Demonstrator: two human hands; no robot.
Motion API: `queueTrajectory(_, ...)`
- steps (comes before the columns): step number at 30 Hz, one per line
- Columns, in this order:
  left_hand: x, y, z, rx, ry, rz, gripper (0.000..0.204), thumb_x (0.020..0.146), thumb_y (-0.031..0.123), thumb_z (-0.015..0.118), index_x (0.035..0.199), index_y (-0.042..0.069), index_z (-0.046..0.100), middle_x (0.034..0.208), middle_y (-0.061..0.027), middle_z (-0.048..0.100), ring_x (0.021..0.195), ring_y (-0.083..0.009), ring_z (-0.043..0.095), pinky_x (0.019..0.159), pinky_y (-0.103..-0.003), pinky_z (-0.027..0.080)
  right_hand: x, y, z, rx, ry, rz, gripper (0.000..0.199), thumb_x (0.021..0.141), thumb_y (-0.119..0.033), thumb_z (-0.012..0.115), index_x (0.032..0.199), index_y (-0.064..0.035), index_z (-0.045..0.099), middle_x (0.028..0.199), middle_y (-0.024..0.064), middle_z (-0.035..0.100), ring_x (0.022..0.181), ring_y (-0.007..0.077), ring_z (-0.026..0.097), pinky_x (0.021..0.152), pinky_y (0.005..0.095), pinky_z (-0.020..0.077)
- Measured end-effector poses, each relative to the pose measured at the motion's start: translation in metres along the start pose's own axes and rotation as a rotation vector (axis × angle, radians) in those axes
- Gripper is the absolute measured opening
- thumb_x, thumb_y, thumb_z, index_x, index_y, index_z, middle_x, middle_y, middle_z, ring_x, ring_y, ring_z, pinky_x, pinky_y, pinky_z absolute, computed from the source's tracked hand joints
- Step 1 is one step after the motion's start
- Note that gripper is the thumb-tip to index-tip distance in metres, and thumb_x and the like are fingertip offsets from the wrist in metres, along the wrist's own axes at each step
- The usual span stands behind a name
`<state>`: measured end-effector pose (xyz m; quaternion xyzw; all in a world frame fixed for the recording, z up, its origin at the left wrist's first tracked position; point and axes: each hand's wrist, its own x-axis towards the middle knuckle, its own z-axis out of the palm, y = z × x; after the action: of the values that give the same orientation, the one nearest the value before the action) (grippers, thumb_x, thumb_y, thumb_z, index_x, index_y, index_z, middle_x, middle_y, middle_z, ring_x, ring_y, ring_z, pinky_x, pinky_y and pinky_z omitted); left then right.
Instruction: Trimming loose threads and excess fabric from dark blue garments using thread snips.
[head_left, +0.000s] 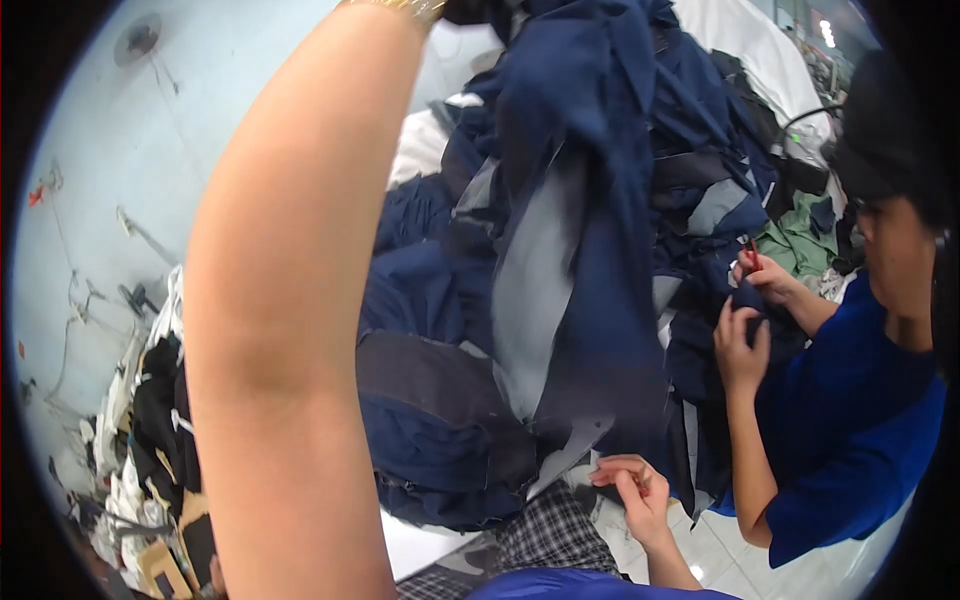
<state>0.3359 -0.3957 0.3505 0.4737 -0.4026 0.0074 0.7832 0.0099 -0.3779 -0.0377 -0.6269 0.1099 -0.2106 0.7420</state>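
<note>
My left arm (290, 300) reaches up across the view, a gold-coloured band at its wrist; the hand lies past the top edge. Beside that wrist, a navy garment (610, 200) with a grey inner face (535, 290) hangs down in long folds, its lower part smeared by motion. What holds its top is hidden. Just below the hanging cloth is my right hand (640, 490), fingers loosely bent and apart from the thumb. I make out nothing held in it.
Navy and grey garments (430, 400) lie heaped on a white table (415, 545). At right, a co-worker in a blue shirt (850, 430) holds a red-handled tool (752, 258) and dark cloth. Green cloth (800, 240) lies beyond. Black and white fabric (160, 420) is piled at left.
</note>
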Motion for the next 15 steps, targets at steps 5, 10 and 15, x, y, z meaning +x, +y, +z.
queueTrajectory(5,0.006,-0.006,-0.047,0.482,-0.134,-0.831,0.073,0.087,0.050,0.050,0.132,-0.006,0.032,0.137,-0.0270,0.032,0.128,-0.0345,0.033,0.104,-0.048,0.027,0.016,0.027,0.019,-0.082,-0.218,0.051,0.017,0.090,-0.001,0.047,0.099,0.0040,0.060,0.088,0.0121,0.064,0.077,0.0160,0.065,0.066,0.0236,0.0503)
queueTrajectory(10,-0.131,-0.072,-0.218,1.565,-0.690,-0.355,0.041,0.076,0.041,0.065,0.085,0.000,0.066,0.078,-0.0171,0.066,0.072,-0.0274,0.064,0.067,-0.036,0.050,0.038,0.029,0.052,-0.226,-0.478,-0.017,0.019,0.088,0.000,0.050,0.104,0.0010,0.059,0.086,0.0123,0.063,0.066,0.0141,0.062,0.058,0.0243,0.0507)
queueTrajectory(15,-0.298,-0.062,-0.278,1.541,-0.495,-0.413,0.045,0.072,0.029,0.072,0.104,0.000,0.061,0.098,-0.0197,0.062,0.096,-0.0331,0.058,0.086,-0.035,0.046,0.049,0.028,0.070,-0.215,-0.404,-0.076,0.016,0.091,-0.005,0.049,0.102,0.0011,0.059,0.081,0.0079,0.060,0.056,0.0080,0.053,0.049,0.0200,0.0417)
